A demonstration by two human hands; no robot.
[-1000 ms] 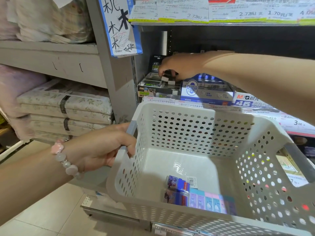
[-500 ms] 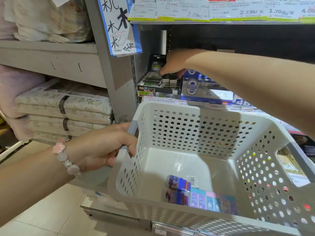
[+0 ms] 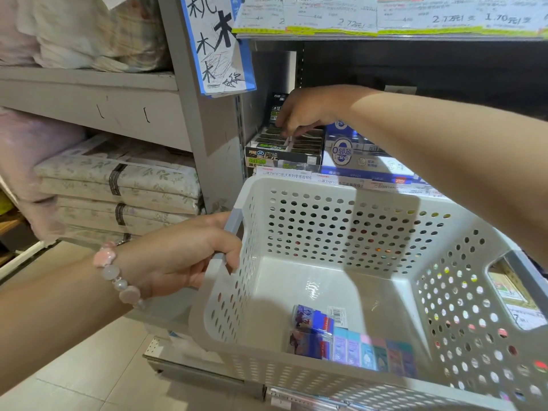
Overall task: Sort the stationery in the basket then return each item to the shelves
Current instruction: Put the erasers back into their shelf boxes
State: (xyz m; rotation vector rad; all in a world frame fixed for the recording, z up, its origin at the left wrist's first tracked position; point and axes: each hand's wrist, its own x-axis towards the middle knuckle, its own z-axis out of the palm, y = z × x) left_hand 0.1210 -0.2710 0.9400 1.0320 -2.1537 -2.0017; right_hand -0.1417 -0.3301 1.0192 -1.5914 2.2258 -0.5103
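My left hand (image 3: 184,256) grips the grey handle (image 3: 232,223) of a white perforated basket (image 3: 323,185) held in front of the shelves. On the basket floor lie two blue-purple eraser packs (image 3: 311,324) and a row of pastel erasers (image 3: 373,351). My right hand (image 3: 308,111) reaches over the basket to a black display box of erasers (image 3: 284,149) on the shelf. Its fingers point down and touch the erasers in the box's back rows. I see nothing held between the fingers.
A blue-and-white eraser box (image 3: 353,155) stands right of the black one. Price tags (image 3: 355,22) line the shelf edge above. Folded floral bedding (image 3: 118,185) fills the grey shelf unit to the left. A handwritten blue-bordered sign (image 3: 216,46) hangs on the upright.
My right hand held small white-ended erasers above the black box a second ago; it has since lowered its fingers into the box and the erasers no longer show in it. The basket stayed put.
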